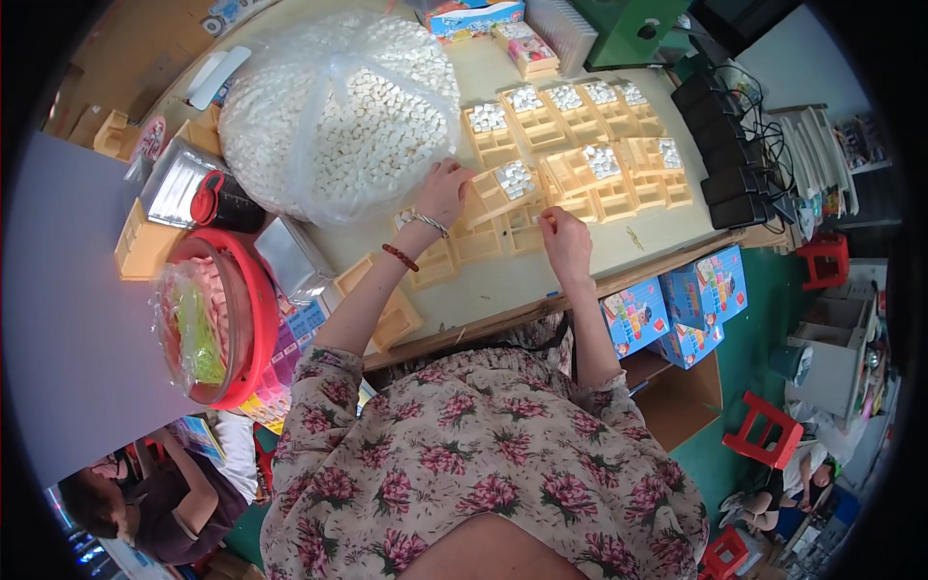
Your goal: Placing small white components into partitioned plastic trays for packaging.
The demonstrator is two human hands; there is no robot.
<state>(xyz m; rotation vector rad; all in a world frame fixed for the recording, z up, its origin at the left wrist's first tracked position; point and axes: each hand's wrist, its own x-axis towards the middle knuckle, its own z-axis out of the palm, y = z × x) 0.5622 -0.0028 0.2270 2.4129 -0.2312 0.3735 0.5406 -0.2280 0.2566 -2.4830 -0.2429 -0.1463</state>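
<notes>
A large clear plastic bag [290,126] full of small white pieces lies at the back left of the table. My left hand [445,196] is beside its lower right edge, fingers curled at the left end of a cream compartment tray [491,201]. That tray sits tilted over other trays, with white pieces [515,180] in its far-right compartment. My right hand [567,244] is just right of the nearer trays, its thumb and fingertips pinched together; whatever they hold is too small to make out. Near my left forearm lies another cream tray [394,319].
Several cream trays [551,127] with white pieces stand in rows at the back right. Black devices with cables [730,145] line the right edge. A red basin [259,319] and a black cup with a red lid [227,201] are left. Blue boxes [635,317] stand below the table edge.
</notes>
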